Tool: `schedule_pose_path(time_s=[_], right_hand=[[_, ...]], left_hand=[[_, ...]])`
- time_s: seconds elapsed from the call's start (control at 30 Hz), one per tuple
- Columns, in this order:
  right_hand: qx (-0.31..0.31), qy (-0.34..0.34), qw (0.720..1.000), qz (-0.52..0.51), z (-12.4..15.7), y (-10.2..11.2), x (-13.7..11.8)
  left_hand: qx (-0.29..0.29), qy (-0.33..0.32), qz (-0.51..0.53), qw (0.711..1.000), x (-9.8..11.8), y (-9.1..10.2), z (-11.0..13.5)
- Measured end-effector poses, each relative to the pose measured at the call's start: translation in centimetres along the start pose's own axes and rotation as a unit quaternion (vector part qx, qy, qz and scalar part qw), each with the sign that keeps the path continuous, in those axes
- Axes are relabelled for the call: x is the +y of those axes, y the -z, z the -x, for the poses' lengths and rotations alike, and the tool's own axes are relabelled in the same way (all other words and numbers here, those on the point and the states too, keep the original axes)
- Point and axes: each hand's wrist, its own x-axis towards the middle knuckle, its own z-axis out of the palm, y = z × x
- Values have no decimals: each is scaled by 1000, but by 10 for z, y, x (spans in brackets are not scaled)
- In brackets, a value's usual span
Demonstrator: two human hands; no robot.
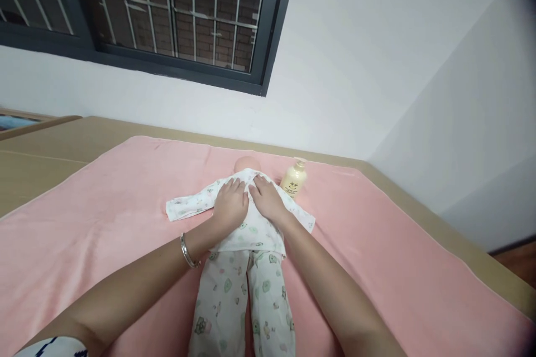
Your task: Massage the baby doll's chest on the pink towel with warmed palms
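Note:
A baby doll (pixel 247 164) lies on a pink towel (pixel 104 217), its head pointing away from me. It wears a white printed top (pixel 251 231) and matching printed trousers (pixel 240 301). My left hand (pixel 230 203) lies flat on the left side of the doll's chest, fingers stretched out. My right hand (pixel 266 198) lies flat on the right side of the chest, fingers also stretched toward the doll's neck. The two hands almost touch. A silver bracelet (pixel 187 251) sits on my left wrist. Most of the doll's head is hidden behind my hands.
A cream lotion bottle (pixel 293 178) stands on the towel just right of the doll's head. The towel covers a beige bed (pixel 54 150) set against a white wall (pixel 355 67). A barred window (pixel 167 11) is above, and wooden floor (pixel 519 262) shows at far right.

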Motion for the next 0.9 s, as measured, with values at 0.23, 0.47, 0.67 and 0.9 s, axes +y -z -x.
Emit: schedule_pose_path(time_s=[0.23, 0.47, 0.67, 0.9], right_hand=[[43, 3, 998, 34, 9, -6, -10], [54, 29, 997, 46, 20, -6, -29], [38, -4, 998, -42, -4, -3, 3], [40, -5, 999, -14, -3, -5, 0]], left_hand=[[-38, 23, 96, 994, -10, 12, -13], [-47, 55, 88, 994, -21, 8, -24], [9, 3, 27, 1000, 1, 2, -3], [-16, 25, 126, 992, -15, 6, -15]])
